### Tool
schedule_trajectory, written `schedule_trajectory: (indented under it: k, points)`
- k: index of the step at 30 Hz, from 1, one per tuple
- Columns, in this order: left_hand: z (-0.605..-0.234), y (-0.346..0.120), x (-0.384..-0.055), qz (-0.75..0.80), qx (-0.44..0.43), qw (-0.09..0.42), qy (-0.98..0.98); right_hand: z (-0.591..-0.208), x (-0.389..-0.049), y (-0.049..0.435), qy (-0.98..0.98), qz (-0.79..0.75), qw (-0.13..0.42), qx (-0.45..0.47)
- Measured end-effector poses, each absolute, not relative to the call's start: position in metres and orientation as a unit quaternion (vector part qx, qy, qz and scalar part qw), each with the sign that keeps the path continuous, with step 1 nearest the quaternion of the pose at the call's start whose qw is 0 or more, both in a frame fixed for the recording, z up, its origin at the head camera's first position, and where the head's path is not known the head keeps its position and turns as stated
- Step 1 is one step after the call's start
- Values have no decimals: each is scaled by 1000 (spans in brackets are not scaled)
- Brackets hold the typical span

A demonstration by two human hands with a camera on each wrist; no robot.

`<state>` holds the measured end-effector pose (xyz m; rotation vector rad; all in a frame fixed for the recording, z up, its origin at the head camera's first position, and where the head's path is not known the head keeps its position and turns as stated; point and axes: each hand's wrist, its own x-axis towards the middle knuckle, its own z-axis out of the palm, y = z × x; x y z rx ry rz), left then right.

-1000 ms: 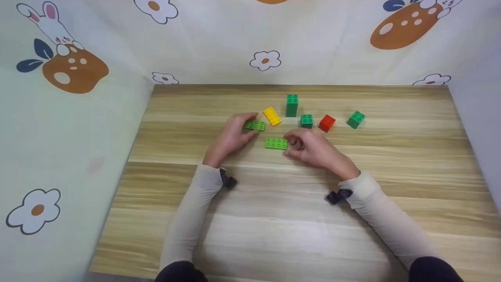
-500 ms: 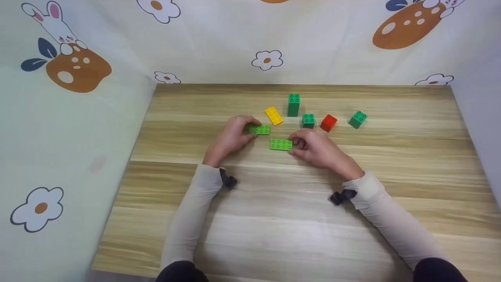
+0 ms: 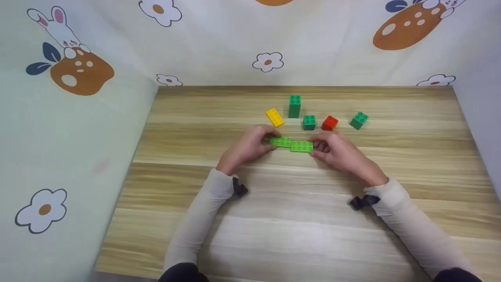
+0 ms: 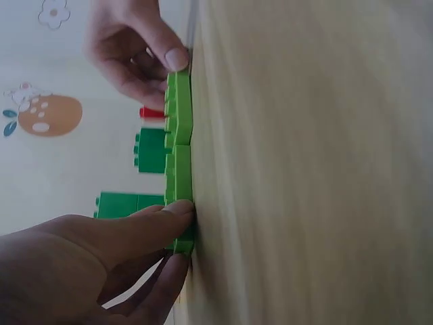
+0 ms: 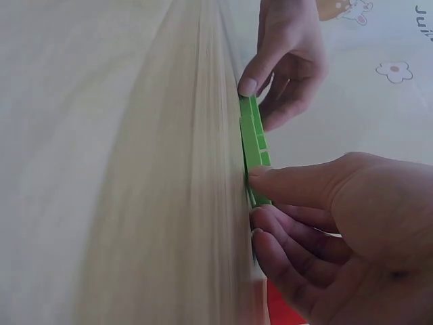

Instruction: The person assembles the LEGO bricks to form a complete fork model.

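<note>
Two flat light-green toy bricks lie end to end on the wooden table, their short ends meeting or nearly so. My left hand [image 3: 252,145] pinches the left light-green brick [image 3: 282,141] at its outer end between thumb and fingers. With thumb and fingertips, my right hand [image 3: 338,152] grips the outer end of the right light-green brick [image 3: 301,147], which sits slightly nearer to me. In the left wrist view, the thumb of the left hand [image 4: 101,250] presses the near side of its brick. The right wrist view shows the right hand [image 5: 338,217] holding its brick low on the table.
Behind the hands stand a yellow flat brick [image 3: 275,117], a tall green stack [image 3: 294,107], a green brick [image 3: 309,123], a red brick [image 3: 330,123] and another green brick [image 3: 359,120]. A patterned cloth wall [image 3: 219,47] rises at the table's back edge.
Both hands have moved to the right with their light-green bricks. The left brick has also come nearer to me, closing the gap, so the two bricks now line up end to end.
</note>
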<state>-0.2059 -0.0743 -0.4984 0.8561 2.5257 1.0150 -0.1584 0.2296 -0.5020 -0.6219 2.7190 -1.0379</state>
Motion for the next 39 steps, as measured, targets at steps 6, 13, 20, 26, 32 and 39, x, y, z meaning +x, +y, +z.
schedule_trajectory:
  k: [6, 13, 20, 26, 32, 39]
  points:
    - [-500, -59, -200, 348, 312, 144, 872, -504, -157, 246, 913, -347, 87, -195]
    - [-502, -46, -198, 346, 323, 135, 871, -505, -156, 260, 909, -360, 80, -192]
    - [-504, -43, -198, 344, 323, 128, 872, -508, -157, 265, 904, -370, 70, -203]
    - [-505, -46, -197, 345, 328, 126, 870, -509, -157, 266, 904, -369, 72, -203]
    - [-504, -45, -197, 344, 327, 128, 871, -509, -158, 268, 902, -375, 64, -205]
    - [-504, -45, -198, 349, 329, 132, 868, -508, -157, 270, 899, -383, 74, -199]
